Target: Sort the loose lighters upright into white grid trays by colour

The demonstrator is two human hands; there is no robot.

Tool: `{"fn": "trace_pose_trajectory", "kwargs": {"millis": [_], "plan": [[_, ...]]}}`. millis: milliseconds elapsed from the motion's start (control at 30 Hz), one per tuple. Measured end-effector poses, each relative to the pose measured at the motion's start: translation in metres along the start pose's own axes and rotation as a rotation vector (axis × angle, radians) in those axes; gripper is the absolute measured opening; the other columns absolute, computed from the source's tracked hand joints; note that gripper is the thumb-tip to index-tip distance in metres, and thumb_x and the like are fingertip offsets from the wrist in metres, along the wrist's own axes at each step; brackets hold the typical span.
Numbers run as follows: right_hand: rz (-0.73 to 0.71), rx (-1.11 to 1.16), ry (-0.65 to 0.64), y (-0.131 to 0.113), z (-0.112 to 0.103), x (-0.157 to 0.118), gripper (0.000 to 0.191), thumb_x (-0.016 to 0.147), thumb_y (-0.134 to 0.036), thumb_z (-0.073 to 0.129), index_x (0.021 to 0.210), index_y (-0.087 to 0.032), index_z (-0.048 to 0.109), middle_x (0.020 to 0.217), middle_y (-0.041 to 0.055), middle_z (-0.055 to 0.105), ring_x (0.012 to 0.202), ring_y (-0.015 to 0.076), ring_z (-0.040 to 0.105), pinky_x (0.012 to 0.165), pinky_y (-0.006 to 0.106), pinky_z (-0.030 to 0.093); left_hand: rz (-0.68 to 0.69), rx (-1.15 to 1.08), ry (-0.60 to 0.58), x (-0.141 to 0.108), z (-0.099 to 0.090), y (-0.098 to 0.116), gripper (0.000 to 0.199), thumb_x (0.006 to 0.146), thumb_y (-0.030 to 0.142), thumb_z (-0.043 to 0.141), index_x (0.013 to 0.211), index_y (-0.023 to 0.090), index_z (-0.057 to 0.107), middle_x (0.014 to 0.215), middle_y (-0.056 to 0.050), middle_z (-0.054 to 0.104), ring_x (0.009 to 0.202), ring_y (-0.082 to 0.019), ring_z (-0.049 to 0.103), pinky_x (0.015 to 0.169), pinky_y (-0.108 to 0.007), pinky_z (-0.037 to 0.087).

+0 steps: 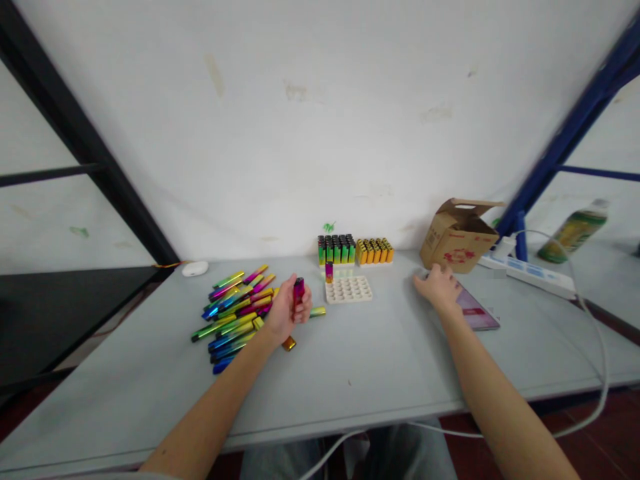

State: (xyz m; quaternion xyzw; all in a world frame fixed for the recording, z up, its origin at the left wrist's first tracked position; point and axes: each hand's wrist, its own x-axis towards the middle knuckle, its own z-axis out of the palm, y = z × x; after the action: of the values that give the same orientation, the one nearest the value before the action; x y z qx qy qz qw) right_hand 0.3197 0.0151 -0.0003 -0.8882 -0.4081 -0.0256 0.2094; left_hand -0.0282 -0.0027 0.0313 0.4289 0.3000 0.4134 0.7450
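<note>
My left hand [286,312] is closed around a magenta-red lighter [299,292], held upright with its dark top showing. Beside and behind that hand lies a loose pile of shiny lighters [235,327] in green, blue, pink and yellow. To its right is a white tray with round holes [349,289]; a single purple-and-orange lighter [329,272] stands at its back left corner. My right hand [438,287] rests over the upper end of a phone or tablet [475,312] lying on the table, its thumb and fingers apart.
Behind the tray stand a block of green lighters [337,251] and a block of golden ones [375,251]. An open cardboard box [459,240], a power strip [530,275] and a bottle [575,232] are on the right. A white cable [604,360] hangs over the front edge. A white case [195,269] lies back left.
</note>
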Motion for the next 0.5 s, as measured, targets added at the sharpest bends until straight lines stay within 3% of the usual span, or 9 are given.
{"fn": "trace_pose_trajectory", "kwargs": {"millis": [167,300,500], "plan": [[0.039,-0.036,-0.049,0.014,-0.006,0.010,0.069,0.076,-0.053,0.057,0.132,-0.014,0.046,0.137,0.0235,0.043,0.128,0.0427,0.041,0.099,0.059,0.034,0.030,0.030,0.006,0.001,-0.002,-0.001,0.052,0.079,0.064,0.051,0.058,0.018,0.043,0.045,0.009,0.026,0.035,-0.004,0.023,0.036,-0.016,0.020],[0.055,-0.025,-0.087,0.024,-0.009,0.015,0.068,0.078,-0.052,0.055,0.132,-0.011,0.044,0.131,0.0250,0.049,0.123,0.0408,0.047,0.097,0.055,0.038,0.029,0.036,0.011,0.001,-0.001,-0.001,0.053,0.080,0.066,0.049,0.058,0.018,0.042,0.045,0.009,0.026,0.035,-0.004,0.024,0.036,-0.016,0.020],[-0.032,-0.047,-0.095,0.007,-0.006,0.002,0.062,0.082,-0.049,0.054,0.132,-0.014,0.043,0.130,0.0225,0.051,0.121,0.0404,0.049,0.093,0.055,0.042,0.026,0.041,-0.001,-0.001,0.003,-0.002,0.053,0.081,0.066,0.050,0.060,0.017,0.044,0.046,0.009,0.027,0.035,-0.004,0.024,0.036,-0.015,0.020]]}}
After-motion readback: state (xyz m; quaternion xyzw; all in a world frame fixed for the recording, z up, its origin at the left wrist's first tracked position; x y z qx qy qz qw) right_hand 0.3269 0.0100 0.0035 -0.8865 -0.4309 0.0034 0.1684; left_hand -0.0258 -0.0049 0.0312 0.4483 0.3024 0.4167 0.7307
